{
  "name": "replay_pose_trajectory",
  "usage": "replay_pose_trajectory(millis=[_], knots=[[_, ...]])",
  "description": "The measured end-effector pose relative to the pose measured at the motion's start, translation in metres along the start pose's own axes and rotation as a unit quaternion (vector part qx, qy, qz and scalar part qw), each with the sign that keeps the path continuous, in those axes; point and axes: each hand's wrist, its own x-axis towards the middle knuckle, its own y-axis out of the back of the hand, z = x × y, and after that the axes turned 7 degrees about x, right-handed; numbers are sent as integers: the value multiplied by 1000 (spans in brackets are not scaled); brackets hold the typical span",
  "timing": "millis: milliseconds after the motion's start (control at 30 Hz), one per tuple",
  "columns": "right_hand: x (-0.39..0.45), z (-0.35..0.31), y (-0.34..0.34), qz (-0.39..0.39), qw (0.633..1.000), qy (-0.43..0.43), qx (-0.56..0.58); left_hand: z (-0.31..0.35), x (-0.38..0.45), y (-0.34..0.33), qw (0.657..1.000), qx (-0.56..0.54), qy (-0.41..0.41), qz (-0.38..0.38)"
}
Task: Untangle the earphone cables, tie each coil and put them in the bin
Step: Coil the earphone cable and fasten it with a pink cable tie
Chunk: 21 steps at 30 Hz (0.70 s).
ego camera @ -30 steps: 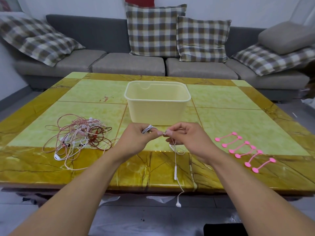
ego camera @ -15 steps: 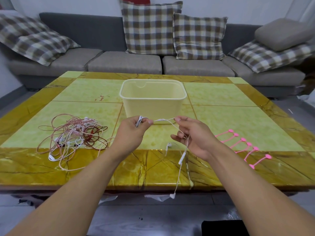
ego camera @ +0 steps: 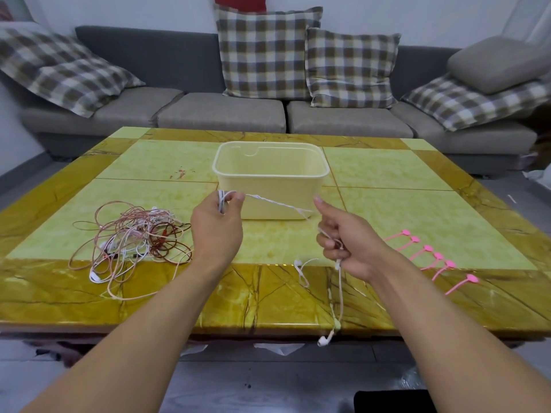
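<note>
Hands apart: left hand (ego camera: 219,225) pinches white earphone cable (ego camera: 275,203) loops, right hand (ego camera: 346,242) grips its trailing end over the tabletop's near edge. Bin (ego camera: 271,180) mid-table behind; cable tangle (ego camera: 134,239) near-left; pink ties (ego camera: 429,254) near-right.

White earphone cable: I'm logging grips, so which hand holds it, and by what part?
Both. The left hand pinches the wound loops of the white earphone cable; the right hand grips farther along, earbud ends dangling below.

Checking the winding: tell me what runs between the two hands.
In the head view, a taut twisted stretch of the white earphone cable runs from the left hand to the right hand, crossing before the bin.
</note>
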Motion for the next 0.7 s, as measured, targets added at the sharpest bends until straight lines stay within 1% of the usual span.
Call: replay_pose_trajectory(millis=[67,167,200,267,300,367,433,500,533,567,633,667,700], knots=[[-1,2,2,-40,998,-48,-11,1,2,3,999,-11,11,29],[-7,0,6,-97,992,-74,-15,3,6,7,997,-30,28,70],[-9,-2,6,-126,989,-74,-11,3,8,8,996,-35,35,78],[-12,-5,7,-167,985,-42,25,3,11,9,994,-41,50,88],[-13,-7,7,-168,985,-13,38,2,12,9,993,-41,56,93],[-15,-10,1,-139,987,55,56,0,11,10,991,-45,58,110],[-14,-14,0,-115,980,104,123,4,11,11,987,-61,62,137],[-11,-19,6,-103,961,112,232,8,13,13,982,-80,69,159],[-9,-20,9,-95,957,104,253,11,13,14,982,-87,63,157],[-7,-19,11,-80,965,91,230,14,11,15,984,-91,47,144],[-3,-10,12,-41,995,63,72,22,5,15,992,-85,-5,96],[-1,-4,11,-32,998,48,-6,27,1,14,994,-80,-28,72],[1,1,10,-30,997,34,-61,32,-1,14,995,-77,-47,51]])
